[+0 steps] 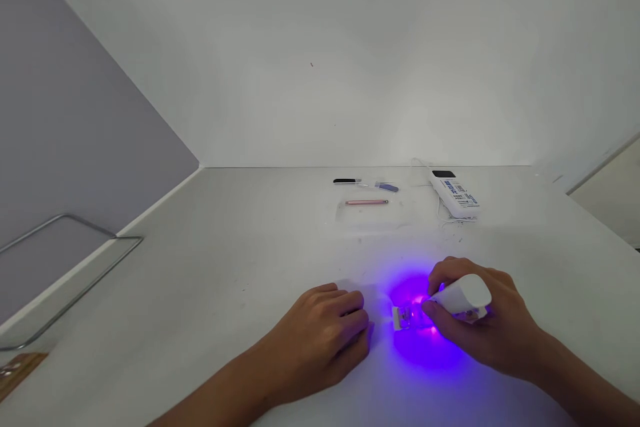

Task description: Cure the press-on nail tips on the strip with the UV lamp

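In my right hand (493,320) is a small white handheld UV lamp (463,295), gripped between thumb and fingers and tilted down to the left. Its purple glow (425,353) falls on the table around a small item with a white end piece (401,317), just below the lamp's tip. Glare and my fingers hide most of that item, so its kind is unclear. My left hand (330,330) rests on the table to the left of the glow, with its fingers curled into a loose fist. Nothing shows in it, and it is apart from the lit item.
Farther back on the white table (225,267) lie a black-handled tool (347,181), a blue-grey flat piece (387,187) and a pink pen-like stick (367,202). A white power bank (455,193) with a cable is behind my right hand. A metal wire frame (95,285) stands at left.
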The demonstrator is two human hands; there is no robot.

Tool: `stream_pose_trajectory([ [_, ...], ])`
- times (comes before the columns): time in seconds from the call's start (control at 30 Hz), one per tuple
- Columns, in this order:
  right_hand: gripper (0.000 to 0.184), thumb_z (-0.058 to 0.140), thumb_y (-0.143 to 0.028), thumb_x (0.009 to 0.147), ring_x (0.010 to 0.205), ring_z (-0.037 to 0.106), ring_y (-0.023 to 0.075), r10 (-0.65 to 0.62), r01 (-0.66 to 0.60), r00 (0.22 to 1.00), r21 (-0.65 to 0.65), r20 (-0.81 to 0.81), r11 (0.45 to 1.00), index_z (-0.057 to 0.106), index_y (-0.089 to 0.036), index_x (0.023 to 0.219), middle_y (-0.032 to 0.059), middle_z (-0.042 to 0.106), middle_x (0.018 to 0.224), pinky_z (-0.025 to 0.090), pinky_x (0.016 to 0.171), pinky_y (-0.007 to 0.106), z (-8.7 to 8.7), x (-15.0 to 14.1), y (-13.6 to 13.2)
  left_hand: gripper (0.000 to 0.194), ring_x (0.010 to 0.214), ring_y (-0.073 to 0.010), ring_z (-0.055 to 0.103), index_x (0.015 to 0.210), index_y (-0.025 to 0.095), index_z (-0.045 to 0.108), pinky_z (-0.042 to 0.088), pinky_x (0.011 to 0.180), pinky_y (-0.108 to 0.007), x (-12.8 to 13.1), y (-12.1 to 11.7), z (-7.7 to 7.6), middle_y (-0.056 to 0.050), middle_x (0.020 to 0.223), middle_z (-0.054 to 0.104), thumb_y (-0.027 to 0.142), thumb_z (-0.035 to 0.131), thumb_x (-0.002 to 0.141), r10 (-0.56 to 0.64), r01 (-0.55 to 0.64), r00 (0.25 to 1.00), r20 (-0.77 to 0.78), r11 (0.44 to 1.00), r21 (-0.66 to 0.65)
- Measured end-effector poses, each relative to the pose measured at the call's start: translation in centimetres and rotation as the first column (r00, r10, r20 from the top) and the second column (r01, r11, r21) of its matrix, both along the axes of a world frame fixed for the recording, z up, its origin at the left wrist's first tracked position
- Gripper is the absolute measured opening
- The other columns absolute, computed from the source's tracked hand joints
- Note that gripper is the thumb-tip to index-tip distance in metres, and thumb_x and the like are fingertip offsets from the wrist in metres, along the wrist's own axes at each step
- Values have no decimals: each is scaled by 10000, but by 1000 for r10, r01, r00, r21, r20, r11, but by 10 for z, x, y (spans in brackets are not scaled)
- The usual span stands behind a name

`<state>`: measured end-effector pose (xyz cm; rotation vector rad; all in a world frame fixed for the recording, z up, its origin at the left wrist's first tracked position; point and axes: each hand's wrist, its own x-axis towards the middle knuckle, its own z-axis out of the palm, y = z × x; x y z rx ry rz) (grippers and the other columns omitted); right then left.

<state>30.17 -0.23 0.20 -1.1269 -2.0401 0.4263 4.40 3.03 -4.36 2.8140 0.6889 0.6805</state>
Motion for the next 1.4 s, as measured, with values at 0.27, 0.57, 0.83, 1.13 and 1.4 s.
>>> stream_pose_trajectory([
  [0.27, 110, 637, -193, 929, 534, 569, 95, 6, -6, 1000, 17, 0, 1000, 548, -256, 918, -51, 620, 704, 485, 488, 187, 1, -1, 0, 350, 512, -127, 357, 672, 178, 513, 294, 543, -292, -1, 0, -1, 18, 643, 487, 145, 413, 1006, 4, -4, 1000, -18, 1000, -21],
  [0.57, 101, 637, -203, 930, 545, 577, 99, 13, -13, 1000, 10, 11, 1000, 551, -252, 911, -41, 627, 713, 488, 493, 189, 3, -1, -1, 345, 513, -128, 353, 670, 180, 510, 296, 540, -290, 0, 0, 1, 19, 639, 479, 132, 412, 998, -1, 0, 1000, -14, 1000, -16],
  [0.83, 113, 644, -200, 920, 534, 579, 94, 15, -15, 1000, 0, 17, 1000, 547, -258, 909, -53, 624, 708, 478, 481, 182, 3, -1, 0, 345, 513, -126, 346, 665, 176, 509, 294, 538, -288, 1, 0, 2, 20, 638, 480, 126, 415, 994, 0, -1, 1000, -14, 1000, -17],
  [1.13, 115, 634, -188, 917, 535, 567, 100, 18, -19, 1000, 6, 14, 1000, 547, -252, 880, -52, 613, 688, 479, 503, 202, 4, -1, -1, 346, 517, -126, 351, 670, 172, 530, 309, 537, -292, 0, -1, 0, 19, 643, 492, 130, 418, 995, 2, -3, 1000, -15, 1000, -16],
  [1.4, 87, 647, -224, 921, 538, 589, 102, -18, 18, 1000, -15, 7, 1000, 567, -256, 916, -43, 640, 713, 503, 492, 195, -1, 0, -1, 351, 513, -127, 358, 662, 176, 513, 295, 540, -291, 1, 0, 2, 16, 634, 482, 128, 406, 993, -1, 1, 1000, -16, 1000, -2],
])
